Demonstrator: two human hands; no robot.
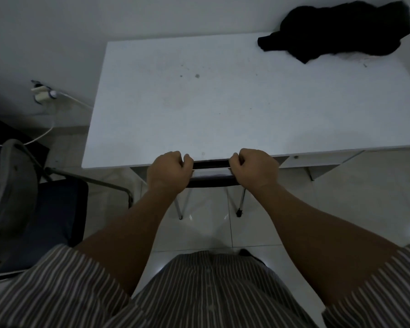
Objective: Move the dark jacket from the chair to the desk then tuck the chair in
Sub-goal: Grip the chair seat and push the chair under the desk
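The dark jacket [336, 31] lies crumpled on the far right corner of the white desk [223, 102], partly against the wall. The chair [211, 176] stands at the desk's near edge, its seat hidden under the desktop; only the top of its backrest and two metal legs show. My left hand [168, 171] is closed around the left end of the backrest top. My right hand [253, 168] grips the right end of the same bar.
A second chair with a dark blue seat [45, 221] and metal frame stands on the floor to the left. A wall socket with a plug and white cable [43, 93] sits left of the desk. Glossy white tiles [317, 209] cover the floor.
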